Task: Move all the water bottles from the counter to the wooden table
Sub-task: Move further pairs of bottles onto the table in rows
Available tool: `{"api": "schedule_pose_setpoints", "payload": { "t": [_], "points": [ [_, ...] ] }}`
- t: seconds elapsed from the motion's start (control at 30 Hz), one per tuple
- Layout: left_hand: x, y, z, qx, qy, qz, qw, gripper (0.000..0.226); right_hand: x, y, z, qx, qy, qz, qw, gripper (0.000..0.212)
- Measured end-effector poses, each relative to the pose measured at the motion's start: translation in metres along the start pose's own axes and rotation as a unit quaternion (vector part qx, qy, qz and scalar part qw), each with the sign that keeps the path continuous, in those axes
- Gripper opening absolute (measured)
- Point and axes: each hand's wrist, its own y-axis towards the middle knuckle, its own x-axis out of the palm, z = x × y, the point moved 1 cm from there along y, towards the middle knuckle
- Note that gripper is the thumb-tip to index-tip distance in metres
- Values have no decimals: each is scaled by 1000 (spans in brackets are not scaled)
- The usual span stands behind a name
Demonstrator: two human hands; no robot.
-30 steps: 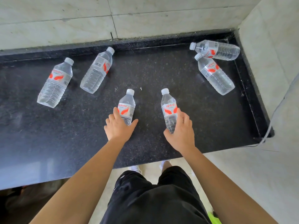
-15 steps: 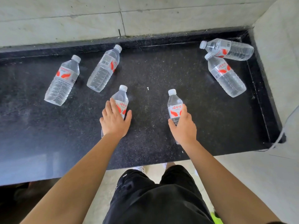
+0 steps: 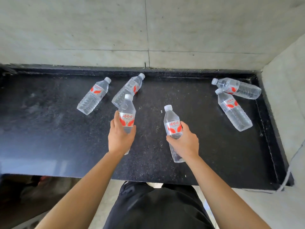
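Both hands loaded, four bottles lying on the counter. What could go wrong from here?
1. The left hand grips the left bottle and the right hand the right bottle one-handed at mid-body; a smooth bottle may slip in carrying.
2. The left bottle hangs right by a lying bottle; a knock might roll it along the counter.
3. The corner pair seem to touch, so taking one may shift the other.

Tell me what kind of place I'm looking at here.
Likely an indoor kitchen or utility nook: a black speckled stone counter fitted into a corner, pale tiled walls behind it and to the right, and pale floor tiles below its front edge.
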Motion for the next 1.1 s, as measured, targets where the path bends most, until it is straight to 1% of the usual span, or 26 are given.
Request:
{"api": "schedule_pose_setpoints", "payload": {
  "t": [0.1, 0.23, 0.37, 0.47, 0.57, 0.67, 0.73, 0.83, 0.93, 1.0, 1.1],
  "points": [
    [-31, -13, 21, -26, -60, 78, 995, 84, -16, 1, -45, -91, 44, 5, 995, 80],
    [-74, -44, 29, -50, -116, 195, 973, 81, -31, -6, -104, -222, 112, 17, 968, 78],
    [-120, -92, 19, -89, -115, 312, 939, 83, -30, -37, -151, -302, 161, -10, 939, 75],
    [-155, -139, -6, -108, -123, 397, 903, 83, -16, -83, -179, -380, 184, -46, 905, 71],
    [-192, -198, -38, -112, -143, 469, 865, 83, 5, -146, -199, -460, 201, -88, 861, 71],
    [-232, -265, -78, -116, -128, 536, 827, 84, 33, -224, -219, -527, 222, -114, 812, 69],
    [-259, -318, -114, -116, -115, 573, 803, 82, 60, -285, -232, -556, 234, -141, 785, 67],
    [-301, -407, -176, -140, -93, 620, 766, 79, 107, -387, -248, -585, 241, -194, 750, 62],
    [-336, -497, -230, -165, -54, 662, 729, 74, 157, -489, -257, -620, 236, -247, 706, 64],
    [-349, -555, -260, -197, -40, 694, 692, 75, 187, -556, -257, -639, 228, -286, 677, 64],
    [-358, -630, -303, -255, -2, 737, 625, 87, 229, -645, -252, -655, 220, -356, 630, 63]
  ]
}}
